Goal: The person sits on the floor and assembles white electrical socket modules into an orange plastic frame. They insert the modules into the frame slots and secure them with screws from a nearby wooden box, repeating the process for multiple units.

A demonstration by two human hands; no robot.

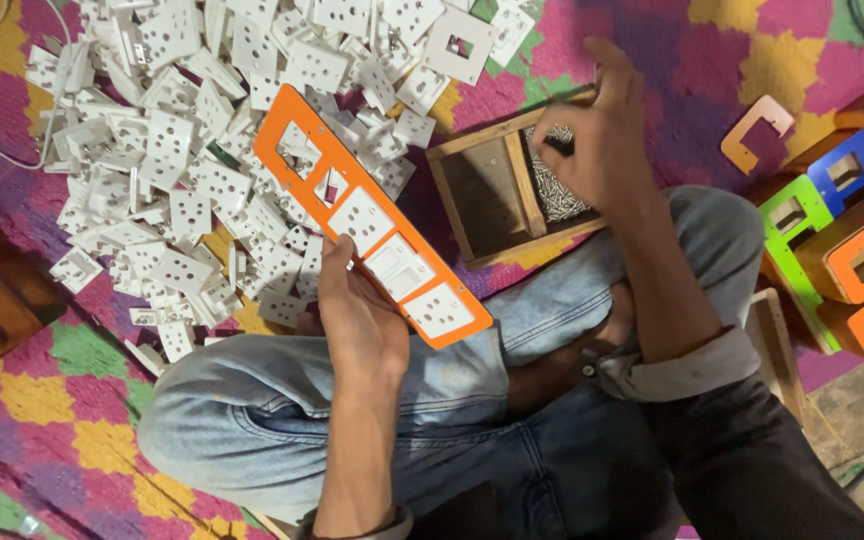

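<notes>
Left grip [352, 300] clasps orange panel [372, 215] | right grip [592, 130] pinching over screw box [512, 185]

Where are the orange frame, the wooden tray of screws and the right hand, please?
orange frame [297, 112]: head view, upper end bar.
wooden tray [527, 185]: head view, middle divider.
right hand [592, 140]: head view, back of hand.

The person wears light blue denim jeans [282, 400], faded and creased at the knees, with visible seams running along the legs. A darker garment covers the lap area toward the lower right. Both forearms are bare; the sleeves are pushed or rolled up, showing as a pale grey cuff [687, 365] bunched on the right arm and another pale cuff edge [382, 525] on the left arm. The left hand [357, 310] and right hand [597, 140] are ungloved, without rings visible
</notes>
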